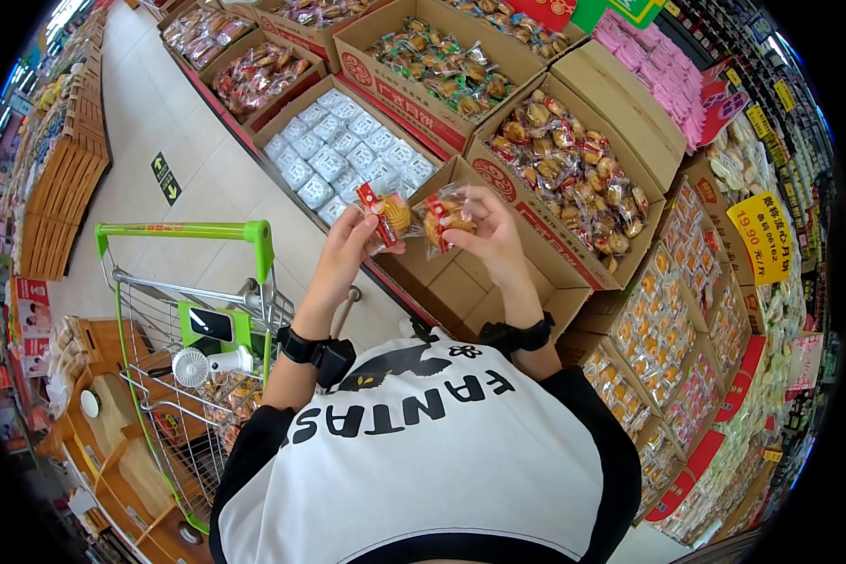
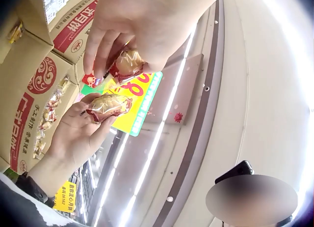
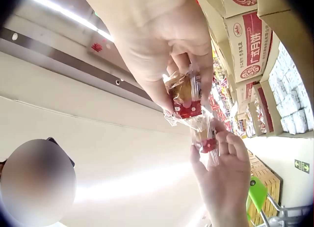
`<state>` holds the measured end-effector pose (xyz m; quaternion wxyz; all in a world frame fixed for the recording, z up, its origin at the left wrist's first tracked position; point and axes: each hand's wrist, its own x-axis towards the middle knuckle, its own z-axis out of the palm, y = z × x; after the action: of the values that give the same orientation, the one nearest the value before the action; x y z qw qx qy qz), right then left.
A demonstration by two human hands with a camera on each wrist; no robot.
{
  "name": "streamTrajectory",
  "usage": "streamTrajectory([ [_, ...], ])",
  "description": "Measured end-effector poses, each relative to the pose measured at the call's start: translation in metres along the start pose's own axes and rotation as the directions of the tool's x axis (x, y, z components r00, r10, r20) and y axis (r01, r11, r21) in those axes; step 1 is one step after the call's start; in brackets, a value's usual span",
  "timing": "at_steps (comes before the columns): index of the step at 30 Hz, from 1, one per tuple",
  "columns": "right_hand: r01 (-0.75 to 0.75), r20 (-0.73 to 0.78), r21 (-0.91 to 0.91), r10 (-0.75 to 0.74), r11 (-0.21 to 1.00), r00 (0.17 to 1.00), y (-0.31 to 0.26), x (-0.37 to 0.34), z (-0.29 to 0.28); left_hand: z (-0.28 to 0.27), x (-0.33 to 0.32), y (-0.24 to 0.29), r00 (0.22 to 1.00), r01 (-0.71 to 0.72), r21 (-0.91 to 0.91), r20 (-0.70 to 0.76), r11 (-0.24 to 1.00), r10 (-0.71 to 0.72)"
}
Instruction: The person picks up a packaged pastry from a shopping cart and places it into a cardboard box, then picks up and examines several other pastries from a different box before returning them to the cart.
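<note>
Both forearms rise from the lower middle of the head view and lean inward, so the hands meet near the frame's centre. The left hand [image 1: 346, 239], left of centre, grips a wrapped pastry [image 1: 399, 218] with its thumb laid across the front near the red label. The right hand [image 1: 494, 237], just right of centre, pinches a second packet [image 1: 439, 224], thumb across its lower front and index finger along the top. Each grip is thus closed on its own packet, and the two are held side by side above the brown carton [image 1: 456, 282]. Dark wrist straps [image 1: 522, 334] sit at both wrists.

In the head view, most of the fingers behind each packet are hidden; a few left fingertips show below the wrapper. Whether the clear wrapper edges touch cannot be told. The right forearm covers part of the carton. In the left wrist view, the near hand at the top masks much of its packet; both wrist views crop that near arm at the upper edge. Print on the labels is too small to read. Goods inside the cart [image 1: 262, 246], at left, are obscured by its wire mesh.
</note>
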<state>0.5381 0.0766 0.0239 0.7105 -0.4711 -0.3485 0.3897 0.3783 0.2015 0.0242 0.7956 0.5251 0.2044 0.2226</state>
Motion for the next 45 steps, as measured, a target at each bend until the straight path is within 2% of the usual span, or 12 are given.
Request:
streamTrajectory([
  [6, 0.061, 0.031, 0.070, -0.063, 0.996, 0.998, 0.004, -0.001, 0.019, 0.006, -0.004, 0.004, 0.998, 0.040, 0.056, -0.051, 0.998, -0.037],
  [8, 0.042, 0.020, 0.053, -0.043, 0.998, 0.999, 0.004, -0.001, 0.021, 0.002, -0.005, 0.002, 0.988, 0.122, 0.322, -0.129, 0.939, -0.084],
  [9, 0.042, 0.022, 0.053, -0.043, 0.998, 0.999, 0.004, -0.001, 0.021, 0.004, -0.006, 0.004, 0.988, 0.121, 0.322, -0.131, 0.939, -0.083],
  [11, -0.003, -0.003, 0.059, 0.003, 0.998, 1.000, 0.004, -0.002, 0.022, 0.012, -0.008, 0.011, 0.997, 0.057, 0.152, -0.050, 0.987, -0.050],
  [18, 0.039, 0.024, -0.028, -0.038, 0.999, 0.999, 0.013, -0.001, 0.022, 0.003, -0.011, 0.007, 0.994, -0.073, 0.150, 0.090, 0.986, 0.060],
  [20, 0.105, 0.049, -0.097, -0.100, 0.990, 0.994, 0.016, -0.001, 0.022, -0.004, -0.011, -0.001, 0.984, -0.158, 0.231, 0.115, 0.960, 0.134],
  [24, 0.100, 0.070, -0.013, -0.098, 0.995, 0.993, 0.016, -0.001, 0.028, -0.010, -0.018, 0.002, 0.990, -0.103, 0.284, 0.118, 0.953, 0.072],
  [26, 0.220, 0.076, -0.063, -0.215, 0.973, 0.974, 0.018, 0.001, 0.029, -0.012, -0.023, 0.000, 0.985, -0.110, 0.250, 0.154, 0.962, 0.073],
  [29, 0.182, 0.090, -0.092, -0.174, 0.979, 0.981, 0.012, 0.000, 0.035, -0.012, -0.031, 0.005, 0.973, -0.182, 0.336, 0.200, 0.924, 0.119],
  [33, 0.218, 0.148, -0.227, -0.188, 0.949, 0.971, 0.020, -0.003, 0.041, -0.009, -0.040, 0.008, 0.970, -0.233, 0.459, 0.172, 0.858, 0.171],
  [35, 0.223, 0.152, -0.262, -0.188, 0.939, 0.970, 0.023, -0.005, 0.049, -0.013, -0.046, 0.005, 0.990, -0.136, 0.481, 0.087, 0.866, 0.107],
  [45, 0.279, 0.286, -0.340, -0.184, 0.898, 0.940, 0.029, -0.015, 0.089, -0.028, -0.092, 0.007, 0.983, -0.120, 0.357, -0.085, 0.926, 0.160],
])
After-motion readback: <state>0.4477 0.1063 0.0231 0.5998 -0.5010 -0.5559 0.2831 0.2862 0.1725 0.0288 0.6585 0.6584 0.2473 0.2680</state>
